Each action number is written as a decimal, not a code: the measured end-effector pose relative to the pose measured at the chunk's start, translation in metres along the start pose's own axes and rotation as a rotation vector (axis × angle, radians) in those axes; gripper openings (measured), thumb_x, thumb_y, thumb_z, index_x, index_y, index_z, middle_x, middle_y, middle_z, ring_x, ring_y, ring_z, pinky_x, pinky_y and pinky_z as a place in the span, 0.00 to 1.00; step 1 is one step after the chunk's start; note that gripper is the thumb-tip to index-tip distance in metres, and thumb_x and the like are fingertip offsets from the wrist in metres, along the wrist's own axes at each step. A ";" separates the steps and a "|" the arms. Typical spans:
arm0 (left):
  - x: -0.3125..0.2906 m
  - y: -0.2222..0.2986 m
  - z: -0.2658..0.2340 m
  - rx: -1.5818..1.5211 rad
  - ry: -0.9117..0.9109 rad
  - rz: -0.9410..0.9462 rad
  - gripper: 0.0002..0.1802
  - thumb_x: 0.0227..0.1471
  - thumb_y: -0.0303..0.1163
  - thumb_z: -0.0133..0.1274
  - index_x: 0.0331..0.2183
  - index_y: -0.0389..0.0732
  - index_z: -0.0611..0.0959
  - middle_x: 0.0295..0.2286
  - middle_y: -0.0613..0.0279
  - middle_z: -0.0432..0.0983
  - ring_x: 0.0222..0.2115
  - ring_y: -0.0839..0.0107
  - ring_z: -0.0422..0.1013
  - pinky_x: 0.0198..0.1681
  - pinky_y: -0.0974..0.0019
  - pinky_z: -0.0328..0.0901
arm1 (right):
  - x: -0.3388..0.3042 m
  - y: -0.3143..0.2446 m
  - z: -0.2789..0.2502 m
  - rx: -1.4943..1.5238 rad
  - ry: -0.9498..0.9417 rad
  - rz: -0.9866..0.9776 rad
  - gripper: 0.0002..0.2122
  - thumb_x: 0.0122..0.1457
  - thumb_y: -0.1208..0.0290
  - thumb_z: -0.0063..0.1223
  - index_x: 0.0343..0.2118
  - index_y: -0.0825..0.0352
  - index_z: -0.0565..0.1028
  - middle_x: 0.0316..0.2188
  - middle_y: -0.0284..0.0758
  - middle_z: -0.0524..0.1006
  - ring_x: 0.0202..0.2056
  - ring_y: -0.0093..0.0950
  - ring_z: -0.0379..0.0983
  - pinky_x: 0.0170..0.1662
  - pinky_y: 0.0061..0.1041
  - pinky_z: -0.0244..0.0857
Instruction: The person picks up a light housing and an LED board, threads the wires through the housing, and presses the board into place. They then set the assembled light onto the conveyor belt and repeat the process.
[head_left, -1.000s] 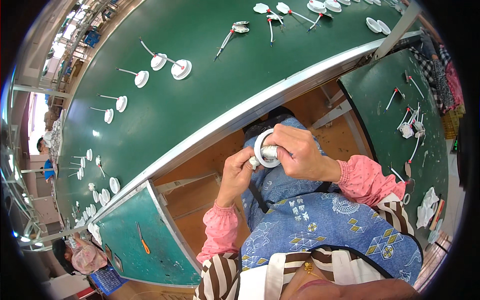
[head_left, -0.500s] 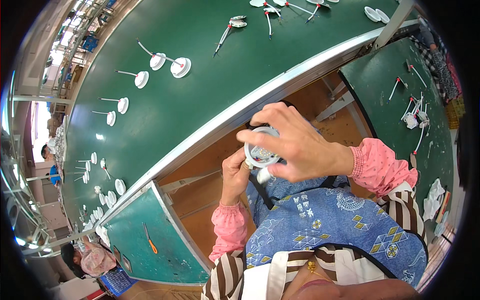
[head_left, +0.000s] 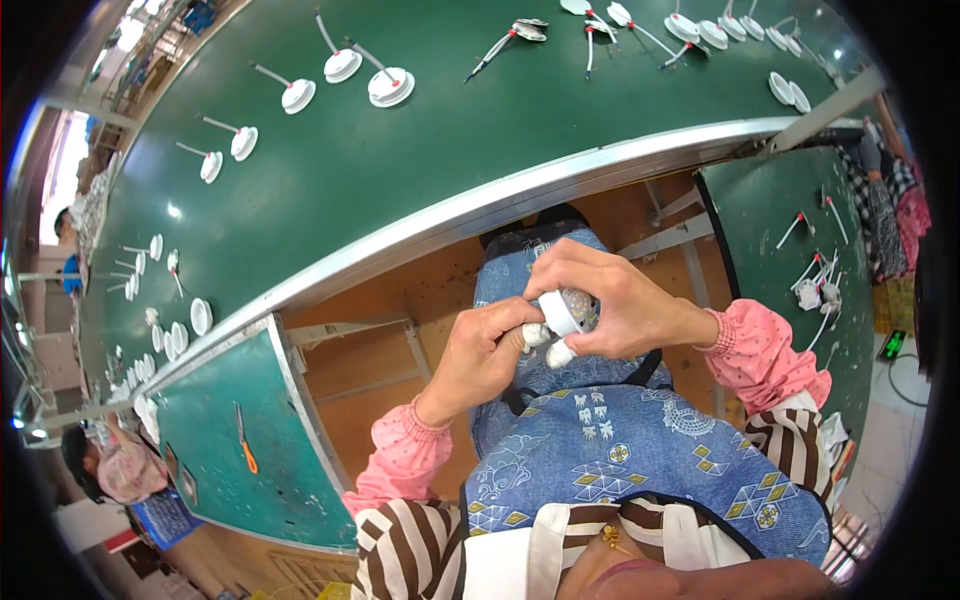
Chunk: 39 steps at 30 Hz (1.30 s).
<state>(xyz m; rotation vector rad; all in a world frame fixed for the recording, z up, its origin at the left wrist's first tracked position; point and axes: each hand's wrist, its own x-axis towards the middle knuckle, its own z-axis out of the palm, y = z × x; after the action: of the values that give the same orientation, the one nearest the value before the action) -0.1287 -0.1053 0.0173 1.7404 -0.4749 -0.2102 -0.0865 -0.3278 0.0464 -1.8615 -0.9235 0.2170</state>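
Observation:
Above my lap, both hands hold a small white round lamp housing [head_left: 560,313], tilted so that its speckled, shiny inner face shows toward the right. My right hand [head_left: 632,312] curves around it, fingers over the top and thumb below. My left hand [head_left: 474,352] is closed at the housing's left edge, with index finger and thumb pinched together there. White covers sit on the thumb tips of both hands. Whatever lies between the left fingertips is partly hidden.
On the long green table [head_left: 330,190] stand several white lamp housings with upright wires [head_left: 391,87]. Wired parts [head_left: 820,285] lie on the right side table. Orange-handled scissors [head_left: 246,440] rest on the left one. A metal post [head_left: 825,110] rises at the right. Other people sit at both sides.
The housing has turned from facing up to tilted rightward. My left hand has moved left and lower and now pinches its edge. The whole view has shifted.

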 end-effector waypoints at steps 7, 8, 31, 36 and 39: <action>-0.009 0.012 -0.005 -0.124 0.007 -0.073 0.07 0.53 0.18 0.52 0.34 0.36 0.83 0.26 0.57 0.80 0.25 0.69 0.75 0.30 0.67 0.68 | 0.004 -0.008 0.000 0.127 -0.026 0.051 0.22 0.37 0.80 0.64 0.41 0.67 0.76 0.41 0.38 0.74 0.44 0.37 0.73 0.50 0.32 0.67; -0.011 0.013 -0.005 -0.117 0.001 -0.101 0.08 0.53 0.18 0.52 0.35 0.36 0.84 0.26 0.58 0.80 0.25 0.69 0.75 0.30 0.67 0.67 | 0.004 -0.009 -0.001 0.155 -0.027 0.079 0.22 0.37 0.80 0.64 0.41 0.67 0.76 0.41 0.38 0.75 0.45 0.36 0.73 0.51 0.32 0.66; 0.000 0.004 0.008 0.208 0.289 0.014 0.28 0.47 0.30 0.62 0.51 0.34 0.77 0.35 0.56 0.78 0.33 0.64 0.72 0.35 0.62 0.67 | 0.021 -0.009 0.029 -0.469 0.144 -0.031 0.36 0.37 0.82 0.65 0.56 0.65 0.69 0.44 0.44 0.71 0.45 0.46 0.71 0.46 0.40 0.69; -0.003 -0.002 0.006 0.008 0.204 -0.214 0.25 0.49 0.26 0.61 0.50 0.32 0.76 0.38 0.52 0.78 0.31 0.67 0.78 0.36 0.64 0.71 | 0.033 -0.034 0.019 -0.581 0.128 -0.069 0.36 0.37 0.85 0.62 0.57 0.66 0.69 0.45 0.45 0.71 0.46 0.44 0.70 0.46 0.38 0.69; -0.007 -0.012 0.001 -0.403 0.359 -0.147 0.23 0.59 0.22 0.54 0.54 0.29 0.70 0.47 0.56 0.75 0.50 0.68 0.73 0.54 0.65 0.68 | 0.027 -0.035 0.011 -0.459 0.215 -0.029 0.31 0.39 0.87 0.59 0.53 0.68 0.72 0.44 0.46 0.72 0.45 0.43 0.72 0.45 0.36 0.69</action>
<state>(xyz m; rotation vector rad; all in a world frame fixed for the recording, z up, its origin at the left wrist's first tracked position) -0.1328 -0.1019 0.0048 1.3766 -0.0349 -0.0854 -0.0910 -0.2950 0.0770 -2.2349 -0.9004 -0.2298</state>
